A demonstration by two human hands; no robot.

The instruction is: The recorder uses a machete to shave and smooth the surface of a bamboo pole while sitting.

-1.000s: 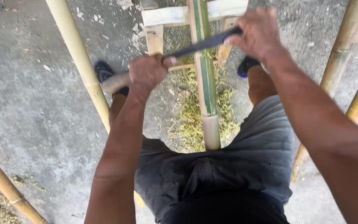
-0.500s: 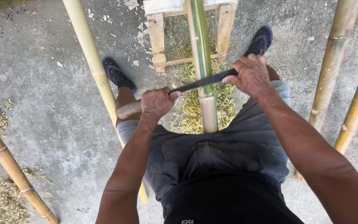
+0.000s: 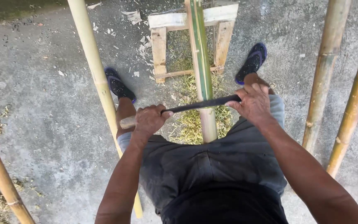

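Looking down from the head cam, it's a 2-handed scraping setup. Left hand (image 3: 149, 120) is closed tight around the pale wooden handle (image 3: 127, 122) of a long dark blade (image 3: 199, 104), and right hand (image 3: 253, 103) is wrapped over the blade's far tip. That blade lies almost crosswise, 9 to 3 o'clock, with the right end tipped a bit higher, resting across the green bamboo pole (image 3: 200, 62).

The pole's long axis runs 12 to 6 o'clock. Its far end sits on a small wooden stand (image 3: 159, 45) at 12, and the cut near end points back at the person's lap, between the knees in dark shorts (image 3: 212, 166).

My take on doing this well: keep both wrists level so the edge stays square to the pole, use even pressure from both sides, and go for thin passes rather than digging in.

Shavings (image 3: 189, 124) are piled under the pole. Blue sandals (image 3: 119, 85) are planted either side, and more bamboo poles (image 3: 92, 62) lie around on the concrete.
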